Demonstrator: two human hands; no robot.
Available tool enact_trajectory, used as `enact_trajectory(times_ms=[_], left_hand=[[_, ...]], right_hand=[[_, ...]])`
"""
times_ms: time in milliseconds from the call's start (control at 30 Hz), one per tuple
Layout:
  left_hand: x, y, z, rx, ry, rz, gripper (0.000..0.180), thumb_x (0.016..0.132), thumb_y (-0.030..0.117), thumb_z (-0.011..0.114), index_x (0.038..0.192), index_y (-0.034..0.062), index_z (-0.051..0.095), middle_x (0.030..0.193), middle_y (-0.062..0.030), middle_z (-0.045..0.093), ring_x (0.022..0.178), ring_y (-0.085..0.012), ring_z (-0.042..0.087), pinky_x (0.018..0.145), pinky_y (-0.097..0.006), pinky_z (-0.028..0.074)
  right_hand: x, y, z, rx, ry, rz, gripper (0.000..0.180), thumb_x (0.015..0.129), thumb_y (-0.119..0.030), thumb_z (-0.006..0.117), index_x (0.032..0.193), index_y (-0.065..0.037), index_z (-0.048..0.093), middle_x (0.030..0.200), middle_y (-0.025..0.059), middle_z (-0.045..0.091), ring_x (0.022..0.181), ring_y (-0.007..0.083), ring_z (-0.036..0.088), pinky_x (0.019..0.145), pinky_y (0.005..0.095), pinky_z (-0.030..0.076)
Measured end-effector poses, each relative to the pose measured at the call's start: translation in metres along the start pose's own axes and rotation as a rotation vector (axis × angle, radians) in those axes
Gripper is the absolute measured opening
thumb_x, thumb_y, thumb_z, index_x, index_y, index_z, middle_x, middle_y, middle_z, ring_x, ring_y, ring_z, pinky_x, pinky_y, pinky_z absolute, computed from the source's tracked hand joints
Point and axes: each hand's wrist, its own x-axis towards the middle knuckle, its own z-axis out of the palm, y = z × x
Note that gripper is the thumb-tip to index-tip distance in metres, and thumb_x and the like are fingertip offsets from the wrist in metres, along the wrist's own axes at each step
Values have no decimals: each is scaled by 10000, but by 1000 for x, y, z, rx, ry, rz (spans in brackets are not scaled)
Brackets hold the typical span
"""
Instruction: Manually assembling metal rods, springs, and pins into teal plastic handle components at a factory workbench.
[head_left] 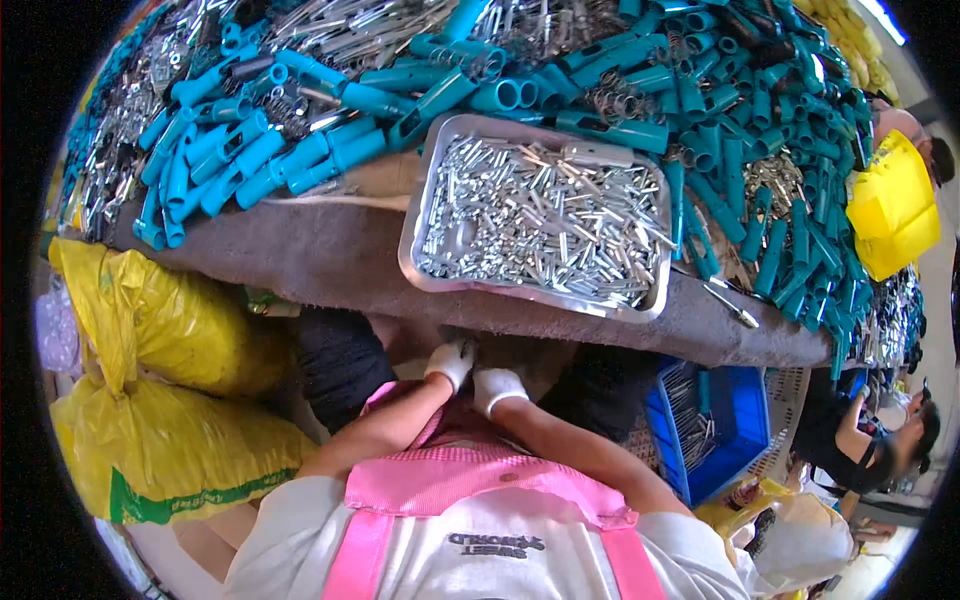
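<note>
Both my hands wear white gloves and sit low in front of me, over my lap and just below the table's front edge. My left hand (452, 363) has its fingers curled, with a small dark spot by the fingertips. Close beside it, my right hand (497, 388) is closed too, its fingers mostly turned away from view. What either hand holds is too small or hidden to make out. Above them on the table is a metal tray (408, 245) filled with small silver pins and rods. A larger silver block (597, 154) lies at its far edge.
Teal tubular handles (335, 155) and metal parts heap across the table behind the tray. A metal rod (735, 305) lies on the brown cloth (300, 255). Yellow sacks (180, 450) stand left; a blue crate (745, 425) with thin rods stands right. Another person (870, 440) sits far right.
</note>
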Motion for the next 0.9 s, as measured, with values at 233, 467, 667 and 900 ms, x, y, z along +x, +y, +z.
enact_trajectory(times_ms=[233,467,667,900], left_hand=[[-32,27,-33,-176,170,99,479,887,444,403,943,25,629,897,-244,610,854,-412,581,743,-486,454],[-22,24,-31,-148,101,84,435,886,410,406,970,43,623,922,-254,601,882,-427,566,774,-504,434],[-2,4,-6,-73,44,-13,392,873,352,441,982,17,615,977,-263,591,928,-415,564,803,-491,433],[-72,31,-73,-1214,-187,385,625,920,496,354,1248,-30,430,1072,-209,595,992,-332,568,898,-368,418]], right_hand=[[-30,-9,-53,-19,-17,-73,225,742,-170,548,855,-30,684,892,213,649,836,337,647,730,422,520],[-25,-3,-41,29,22,-42,278,727,-248,584,882,-37,679,902,218,645,855,357,632,745,430,507],[-2,1,1,95,26,34,318,722,-308,610,878,-37,673,946,213,637,892,355,619,773,432,495],[-97,-8,-94,191,132,-157,521,741,-453,619,1026,-20,572,900,235,625,862,382,603,749,436,483]])
